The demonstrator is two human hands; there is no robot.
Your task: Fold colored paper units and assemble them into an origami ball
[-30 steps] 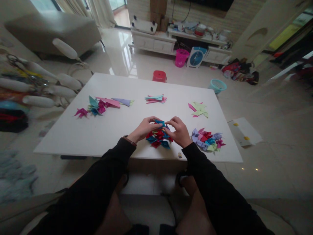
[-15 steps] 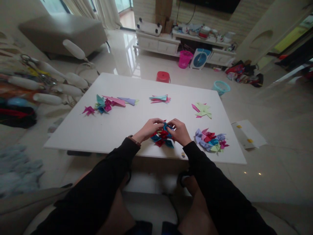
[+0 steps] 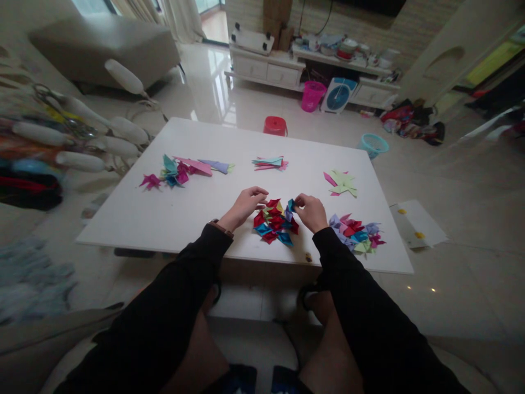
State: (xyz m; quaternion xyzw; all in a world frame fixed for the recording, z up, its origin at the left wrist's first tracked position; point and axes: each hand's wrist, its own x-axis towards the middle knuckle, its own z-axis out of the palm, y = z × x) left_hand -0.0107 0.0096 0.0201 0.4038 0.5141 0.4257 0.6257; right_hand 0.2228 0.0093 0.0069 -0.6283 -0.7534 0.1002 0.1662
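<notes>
A cluster of folded paper origami pieces (image 3: 275,222), mostly red and blue, lies near the front edge of the white table (image 3: 197,213). Over its left side my left hand (image 3: 245,208) hovers open, fingers bent and apart, with nothing in them. My right hand (image 3: 312,212) pinches a blue origami piece (image 3: 291,205) at the cluster's upper right; whether that piece touches the others I cannot tell. Beside my right wrist sits a second origami pile (image 3: 356,235) in purple, pink, red, blue and pale green, partly covered by my sleeve.
Pale green and pink folded papers (image 3: 343,183) lie at the right. A stack of flat folded strips (image 3: 269,162) rests at the back middle, with more origami (image 3: 174,171) at the left. Past the table stand a red stool (image 3: 275,126) and a turquoise basket (image 3: 374,145).
My hands have parted from over the cluster. The right moved up and to the right with the blue piece; the left drew back up and left, its fingers opening.
</notes>
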